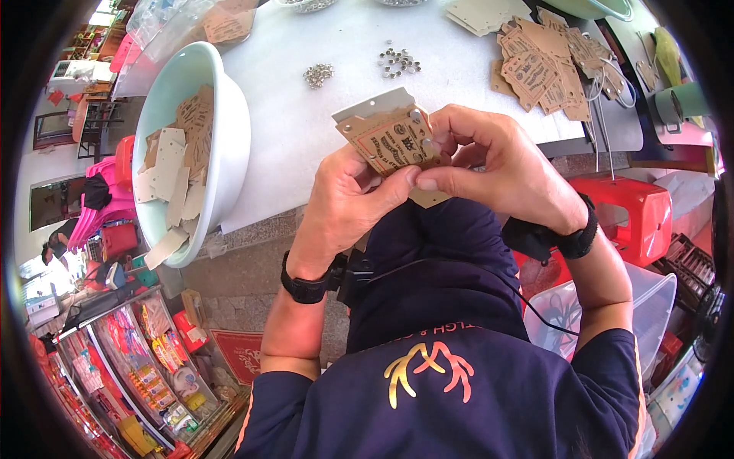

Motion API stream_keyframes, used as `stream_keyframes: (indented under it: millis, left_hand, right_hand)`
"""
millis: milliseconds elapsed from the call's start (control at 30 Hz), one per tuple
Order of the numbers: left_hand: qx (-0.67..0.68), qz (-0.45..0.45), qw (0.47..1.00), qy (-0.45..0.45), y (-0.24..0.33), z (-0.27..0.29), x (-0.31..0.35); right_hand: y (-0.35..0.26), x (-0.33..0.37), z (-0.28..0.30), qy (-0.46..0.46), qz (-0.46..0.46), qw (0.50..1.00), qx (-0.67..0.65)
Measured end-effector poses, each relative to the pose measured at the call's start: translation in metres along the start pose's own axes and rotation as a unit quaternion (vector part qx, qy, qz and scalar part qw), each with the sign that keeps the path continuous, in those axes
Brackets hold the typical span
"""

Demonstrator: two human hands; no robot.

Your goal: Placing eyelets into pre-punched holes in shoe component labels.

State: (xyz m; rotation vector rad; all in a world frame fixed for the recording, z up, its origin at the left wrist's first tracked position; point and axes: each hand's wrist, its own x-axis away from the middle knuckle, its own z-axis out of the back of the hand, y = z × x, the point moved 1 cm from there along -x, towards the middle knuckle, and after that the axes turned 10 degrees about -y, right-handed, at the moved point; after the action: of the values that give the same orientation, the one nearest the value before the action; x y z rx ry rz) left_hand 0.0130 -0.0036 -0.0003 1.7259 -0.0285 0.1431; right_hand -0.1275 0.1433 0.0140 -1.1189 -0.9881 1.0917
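Note:
Between my hands, just over the near edge of the white table, is a small bundle of brown printed cardboard cards with pale backs showing at its edges. My left hand grips the lower left side, its thumb flat along the bottom edge. With thumb and curled fingers, my right hand pinches the right edge. A few small shiny round metal bits show along the cards' right side. Beyond the bundle lie two loose piles of small metal fasteners, one silvery pile and one pile of round caps.
A pale green basin with many cards stands left on the table. More brown cards are heaped at the far right, beside white cords. A red stool and a clear plastic bin are at my right.

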Motion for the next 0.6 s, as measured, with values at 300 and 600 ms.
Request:
stream_keyframes:
  millis: [300, 600]
  left_hand:
    - [-0.075, -0.011, 0.997, 0.022, -0.005, -0.002, -0.005]
    - [-0.042, 0.023, 0.998, 0.05, 0.001, -0.001, -0.009]
  right_hand:
    - [0.02, -0.004, -0.002, 0.041, 0.027, 0.997, -0.054]
    - [0.021, -0.008, 0.003, 0.005, 0.018, 0.998, -0.06]
